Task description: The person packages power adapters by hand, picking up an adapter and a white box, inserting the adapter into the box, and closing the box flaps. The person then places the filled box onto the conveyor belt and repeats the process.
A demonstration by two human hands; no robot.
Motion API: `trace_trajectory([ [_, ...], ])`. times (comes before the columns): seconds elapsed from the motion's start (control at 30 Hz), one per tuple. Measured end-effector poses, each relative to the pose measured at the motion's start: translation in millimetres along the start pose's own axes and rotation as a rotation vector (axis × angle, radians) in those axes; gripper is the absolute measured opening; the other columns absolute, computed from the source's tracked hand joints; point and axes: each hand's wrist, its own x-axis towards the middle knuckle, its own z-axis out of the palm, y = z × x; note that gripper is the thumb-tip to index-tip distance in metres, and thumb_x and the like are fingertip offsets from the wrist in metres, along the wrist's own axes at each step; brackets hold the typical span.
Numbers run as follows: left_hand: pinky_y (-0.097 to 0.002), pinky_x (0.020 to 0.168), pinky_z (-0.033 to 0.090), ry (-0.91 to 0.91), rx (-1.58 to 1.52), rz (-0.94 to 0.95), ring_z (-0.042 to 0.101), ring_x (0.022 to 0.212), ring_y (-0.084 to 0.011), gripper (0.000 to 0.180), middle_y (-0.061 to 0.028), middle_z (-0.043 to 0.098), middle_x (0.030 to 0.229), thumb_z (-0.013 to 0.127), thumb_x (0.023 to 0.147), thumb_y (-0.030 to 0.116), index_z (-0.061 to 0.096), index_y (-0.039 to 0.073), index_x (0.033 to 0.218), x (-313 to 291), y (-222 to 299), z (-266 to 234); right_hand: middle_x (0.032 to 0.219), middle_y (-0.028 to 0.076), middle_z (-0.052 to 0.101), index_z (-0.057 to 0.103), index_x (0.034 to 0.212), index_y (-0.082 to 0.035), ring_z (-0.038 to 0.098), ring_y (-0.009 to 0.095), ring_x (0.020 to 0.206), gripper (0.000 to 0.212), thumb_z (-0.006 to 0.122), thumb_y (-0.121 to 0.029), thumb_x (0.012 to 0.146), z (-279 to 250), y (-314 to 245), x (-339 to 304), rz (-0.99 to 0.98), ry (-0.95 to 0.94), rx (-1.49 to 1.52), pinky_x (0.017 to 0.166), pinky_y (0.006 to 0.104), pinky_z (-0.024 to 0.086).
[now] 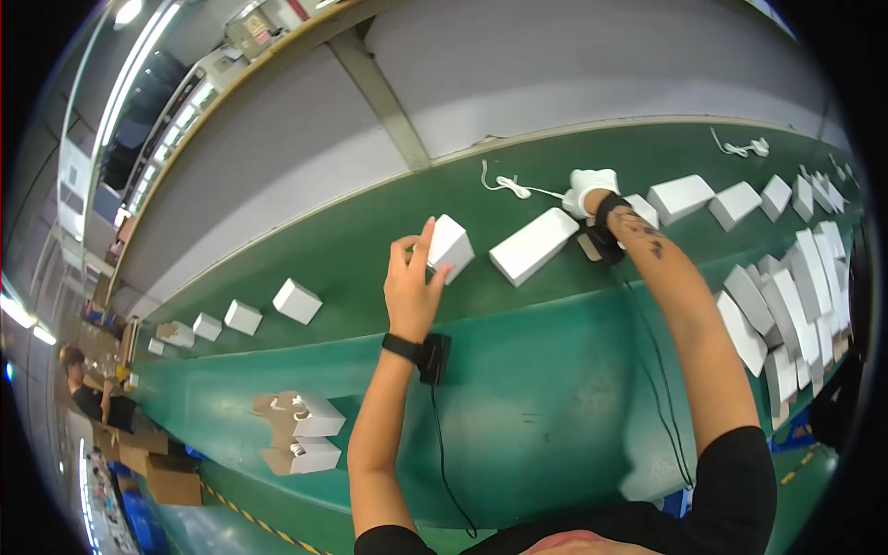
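Observation:
My left hand [413, 282] is around the left side of a small white box [451, 246], its thumb low and its index finger near the top. My right hand [596, 200] reaches farther out to the right, at a rounded white device [592, 182] with a white cord; most of its fingers are hidden. A bundled white cord [509, 188] runs left from that device. Between my hands lies a longer white box [535, 246]. Each wrist wears a black strap with a small dark module, the left one [435, 359] trailing a black cable.
White boxes [297, 302] stand spaced along the green belt [370, 231], left and right. Another corded white device [758, 147] lies at the far right. White cartons [795, 296] are piled at right. Two opened boxes [314, 455] sit near left. A co-worker [92, 388] is at far left.

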Motion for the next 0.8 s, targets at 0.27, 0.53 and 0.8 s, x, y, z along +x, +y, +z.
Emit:
trace_trajectory([
  [0.27, -0.0337, 0.072, 0.052, -0.09, 0.191, -0.007, 0.059, 0.096, -0.0265, 0.06, -0.0081, 0.055, 0.117, 0.073, 0.078, 0.025, 0.051, 0.016, 0.134, -35, -61, 20, 0.078, 0.011, 0.069, 0.065, 0.09, -0.002, 0.066, 0.021, 0.073, 0.046, 0.074, -0.043, 0.069, -34, 34, -10, -0.166, 0.396, 0.705, 0.07, 0.0301, 0.051],
  [0.53, -0.0329, 0.077, 0.051, 0.187, 0.268, 0.103, 0.059, 0.101, -0.0258, 0.056, -0.0144, 0.054, 0.123, 0.069, 0.082, 0.024, 0.049, 0.002, 0.13, -16, -15, -17, 0.087, 0.009, 0.065, 0.064, 0.095, -0.004, 0.063, 0.016, 0.085, 0.034, 0.071, -0.033, 0.08, -110, 17, -50, -0.196, 0.69, 1.111, 0.077, 0.0278, 0.048],
  [0.8, -0.0413, 0.1, 0.042, -0.689, -2.16, -0.925, 0.053, 0.118, -0.0291, 0.08, -0.022, 0.05, 0.132, 0.031, 0.091, 0.065, 0.03, 0.004, 0.143, -53, 149, -13, 0.101, 0.004, 0.058, 0.055, 0.115, -0.004, 0.057, 0.016, 0.092, 0.026, 0.056, -0.015, 0.091, -105, -33, -152, -0.725, 0.069, 2.233, 0.082, 0.0307, 0.045],
])
